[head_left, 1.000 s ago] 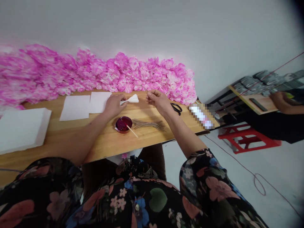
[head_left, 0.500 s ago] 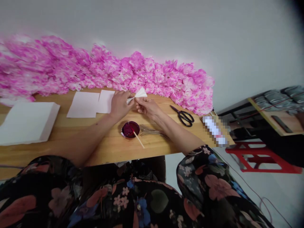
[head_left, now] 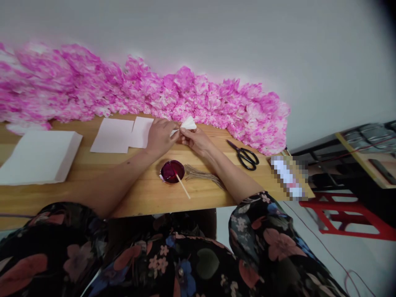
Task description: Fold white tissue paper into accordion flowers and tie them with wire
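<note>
A white pleated paper (head_left: 189,123), pinched at its middle and fanned out at its ends, is held between my two hands above the table. My left hand (head_left: 161,135) closes its fingers on the left part of the paper. From the right, my right hand (head_left: 197,140) pinches it with thumb and fingers near the middle. Close below my hands stands a small bowl of dark red liquid (head_left: 170,171) with a wooden stick (head_left: 183,185) leaning out of it. A bundle of thin brown ties (head_left: 201,175) lies beside the bowl, partly under my right forearm.
Black-handled scissors (head_left: 244,156) lie to the right. Flat pale paper sheets (head_left: 111,135) and a thick white paper stack (head_left: 37,156) are on the left. Pink and white paper flowers (head_left: 173,95) line the table's back edge. A red stool (head_left: 349,214) stands on the floor at right.
The view has shifted slightly, so most things sit a little further right. My hands stay on the pleated paper, and its right fan looks narrower and more bunched than before.
</note>
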### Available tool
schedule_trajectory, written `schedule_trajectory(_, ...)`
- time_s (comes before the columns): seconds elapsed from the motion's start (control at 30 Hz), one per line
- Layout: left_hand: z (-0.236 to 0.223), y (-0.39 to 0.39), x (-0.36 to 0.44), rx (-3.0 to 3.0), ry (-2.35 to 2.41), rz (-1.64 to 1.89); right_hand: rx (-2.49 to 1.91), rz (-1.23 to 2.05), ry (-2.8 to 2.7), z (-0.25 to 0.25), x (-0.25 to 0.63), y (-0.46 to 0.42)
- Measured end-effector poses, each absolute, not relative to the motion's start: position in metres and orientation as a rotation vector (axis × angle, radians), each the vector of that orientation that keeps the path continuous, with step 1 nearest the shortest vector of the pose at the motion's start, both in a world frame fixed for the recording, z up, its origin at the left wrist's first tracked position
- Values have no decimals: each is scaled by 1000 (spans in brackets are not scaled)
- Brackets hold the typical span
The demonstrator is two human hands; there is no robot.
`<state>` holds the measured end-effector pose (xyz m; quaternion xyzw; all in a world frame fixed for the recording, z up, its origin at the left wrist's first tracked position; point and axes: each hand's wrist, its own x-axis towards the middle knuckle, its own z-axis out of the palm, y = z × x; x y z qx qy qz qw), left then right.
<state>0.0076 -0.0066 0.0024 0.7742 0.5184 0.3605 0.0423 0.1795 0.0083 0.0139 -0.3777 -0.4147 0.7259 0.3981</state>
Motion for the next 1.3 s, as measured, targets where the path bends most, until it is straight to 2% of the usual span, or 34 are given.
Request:
schedule_trajectory(0.23, 7, -11, 7, 2311, 1463, 1125, -924, 1737, -1140, 13, 188, 11)
schedule_trajectory(0.6, 6, -7, 2, 2076, 1178, 1436, -926, 1623, -1312, 8, 196, 16)
schedule_trajectory(1.1, 16, -6, -3, 2022, 1266, 1347, -962, 1465, -1589, 17, 206, 16)
schedule_trajectory(1.3, 22, -10, 0, 1759, 1165, 1325, -1024, 1242, -1799, 24, 215, 20)
